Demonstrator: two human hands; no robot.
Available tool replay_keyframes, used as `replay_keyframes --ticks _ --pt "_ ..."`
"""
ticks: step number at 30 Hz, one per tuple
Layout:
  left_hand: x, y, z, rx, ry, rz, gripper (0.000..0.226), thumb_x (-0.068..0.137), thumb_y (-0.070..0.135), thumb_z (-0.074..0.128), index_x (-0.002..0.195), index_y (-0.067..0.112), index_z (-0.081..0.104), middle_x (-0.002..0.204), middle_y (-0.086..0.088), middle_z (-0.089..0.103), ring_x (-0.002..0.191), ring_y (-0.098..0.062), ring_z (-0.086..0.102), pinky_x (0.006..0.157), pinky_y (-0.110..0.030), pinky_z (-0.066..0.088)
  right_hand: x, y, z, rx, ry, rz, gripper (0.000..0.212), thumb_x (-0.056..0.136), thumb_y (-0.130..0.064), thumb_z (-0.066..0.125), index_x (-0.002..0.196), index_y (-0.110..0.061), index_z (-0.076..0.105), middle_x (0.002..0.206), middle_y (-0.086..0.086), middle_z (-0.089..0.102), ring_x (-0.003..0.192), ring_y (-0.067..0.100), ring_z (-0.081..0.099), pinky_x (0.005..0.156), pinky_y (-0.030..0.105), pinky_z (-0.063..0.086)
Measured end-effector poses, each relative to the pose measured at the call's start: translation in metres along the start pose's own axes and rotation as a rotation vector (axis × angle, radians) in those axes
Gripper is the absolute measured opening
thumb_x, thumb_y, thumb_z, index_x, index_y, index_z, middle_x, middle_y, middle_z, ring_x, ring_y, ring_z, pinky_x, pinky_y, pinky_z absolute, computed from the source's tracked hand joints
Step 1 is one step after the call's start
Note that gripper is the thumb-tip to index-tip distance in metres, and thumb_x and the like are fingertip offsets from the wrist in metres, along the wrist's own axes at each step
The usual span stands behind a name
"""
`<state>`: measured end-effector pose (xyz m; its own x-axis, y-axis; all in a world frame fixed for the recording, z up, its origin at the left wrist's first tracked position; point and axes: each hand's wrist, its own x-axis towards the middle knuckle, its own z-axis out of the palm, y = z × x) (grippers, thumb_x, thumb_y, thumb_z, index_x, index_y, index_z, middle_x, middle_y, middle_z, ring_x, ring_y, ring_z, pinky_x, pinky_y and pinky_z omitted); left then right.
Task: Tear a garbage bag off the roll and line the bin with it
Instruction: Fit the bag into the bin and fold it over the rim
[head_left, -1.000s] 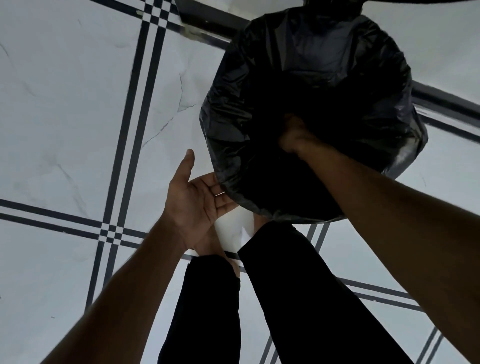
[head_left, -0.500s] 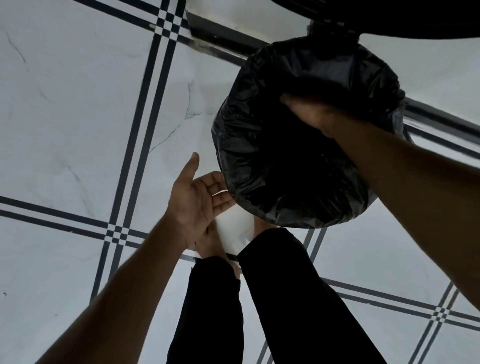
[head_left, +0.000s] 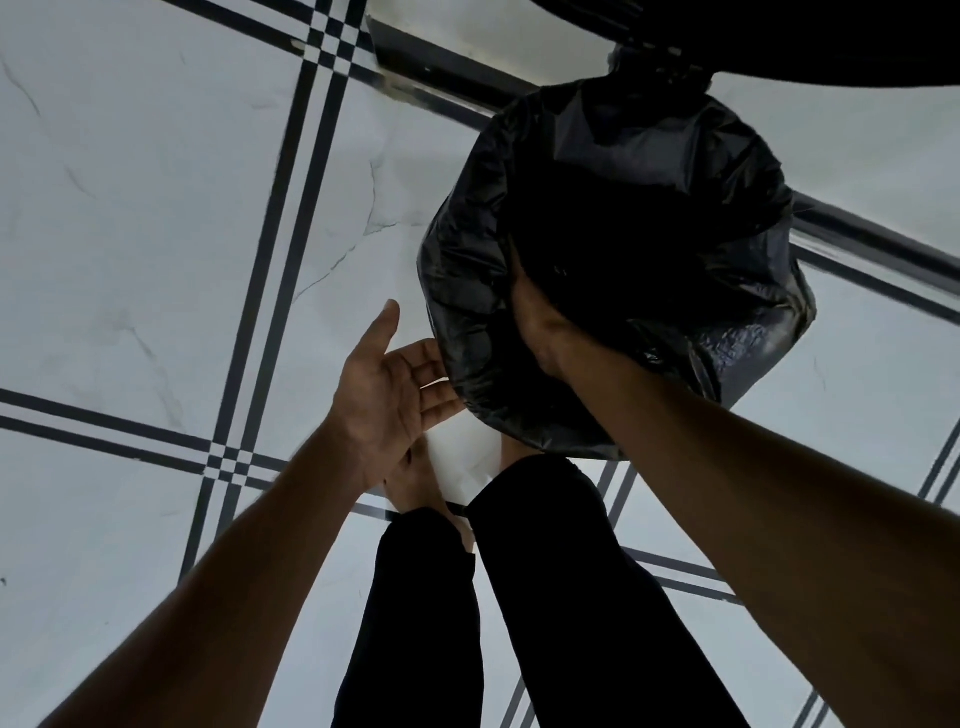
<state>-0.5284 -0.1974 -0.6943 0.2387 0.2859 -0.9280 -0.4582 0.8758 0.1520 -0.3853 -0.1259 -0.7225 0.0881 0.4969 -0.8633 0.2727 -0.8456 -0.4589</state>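
Here the right hand (head_left: 540, 322) grips the garbage bag (head_left: 613, 270) rim; left hand (head_left: 387, 397) hovers open-palmed.

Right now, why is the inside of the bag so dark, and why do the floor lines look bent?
Head view: the black bag swallows the light, so the right hand fades into shadow; the pale floor is bright; the wide lens splays the lines; the left hand is sharp.

The bag (head_left: 613, 270) over my bin is thin black plastic, crinkled, with a dull sheen on its folds. The floor (head_left: 156, 234) is smooth, glossy pale tile veined like marble, with dark inlaid stripes. My trousers (head_left: 571, 597) look like matt black cloth.
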Motion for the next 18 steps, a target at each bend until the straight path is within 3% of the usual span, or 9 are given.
replay_keyframes --ticks 3,6,9,12,14,16,18 --pt "-0.002 0.000 0.002 -0.007 0.008 0.012 0.072 0.094 0.064 0.036 0.124 0.004 0.063 0.118 -0.013 0.068 0.105 -0.028 0.067 0.091 -0.039 0.055 -0.001 -0.001 -0.020 -0.379 -0.049 -0.054 0.050 0.103 -0.037 0.038 0.140 -0.005 0.048 0.145 0.018 0.049 0.135 0.032 0.045 0.110 0.033 0.033" --pt "-0.007 -0.001 0.007 -0.005 0.027 0.051 0.060 0.094 0.062 0.037 0.103 0.010 0.067 0.099 -0.007 0.073 0.090 -0.022 0.071 0.083 -0.037 0.054 -0.002 -0.001 -0.050 -0.779 0.083 -0.324 0.034 0.095 -0.016 0.051 0.124 -0.003 0.061 0.127 0.021 0.061 0.120 0.036 0.056 0.095 0.034 0.043" --pt "-0.008 -0.002 0.012 0.008 0.055 0.097 0.056 0.095 0.061 0.038 0.095 0.012 0.065 0.092 -0.005 0.072 0.082 -0.019 0.070 0.078 -0.035 0.053 0.008 0.012 -0.073 -1.338 0.159 -0.517 0.037 0.089 -0.028 0.054 0.120 -0.010 0.063 0.125 0.016 0.061 0.125 0.036 0.049 0.103 0.043 0.038" --pt "-0.009 -0.003 0.017 -0.001 0.069 0.105 0.053 0.095 0.059 0.039 0.096 0.013 0.064 0.092 -0.003 0.070 0.082 -0.018 0.068 0.075 -0.034 0.053 0.009 0.029 -0.088 -1.664 -0.032 -0.384 0.061 0.095 -0.051 0.039 0.148 -0.020 0.037 0.154 0.013 0.036 0.145 0.034 0.022 0.118 0.058 0.009" --pt "-0.009 -0.005 0.019 -0.031 0.078 0.107 0.051 0.095 0.058 0.040 0.096 0.013 0.063 0.092 -0.004 0.069 0.082 -0.019 0.068 0.070 -0.032 0.056 0.010 0.039 -0.097 -1.719 -0.168 -0.263 0.070 0.096 -0.061 0.027 0.155 -0.025 0.016 0.162 0.008 0.020 0.149 0.032 0.014 0.120 0.056 0.003" --pt "-0.010 -0.006 0.020 -0.066 0.089 0.107 0.050 0.095 0.057 0.042 0.094 0.012 0.062 0.089 -0.004 0.070 0.078 -0.019 0.070 0.065 -0.031 0.058 0.011 0.047 -0.104 -1.709 -0.242 -0.163 0.072 0.096 -0.065 0.023 0.155 -0.023 0.020 0.162 0.009 0.022 0.149 0.030 0.017 0.121 0.051 0.009" --pt "-0.013 -0.007 0.021 -0.098 0.114 0.098 0.048 0.096 0.056 0.043 0.092 0.012 0.062 0.086 -0.004 0.071 0.075 -0.019 0.071 0.063 -0.031 0.059 0.006 0.047 -0.108 -1.692 -0.228 -0.143 0.067 0.096 -0.063 0.026 0.147 -0.022 0.040 0.153 0.010 0.040 0.144 0.030 0.032 0.119 0.050 0.018"
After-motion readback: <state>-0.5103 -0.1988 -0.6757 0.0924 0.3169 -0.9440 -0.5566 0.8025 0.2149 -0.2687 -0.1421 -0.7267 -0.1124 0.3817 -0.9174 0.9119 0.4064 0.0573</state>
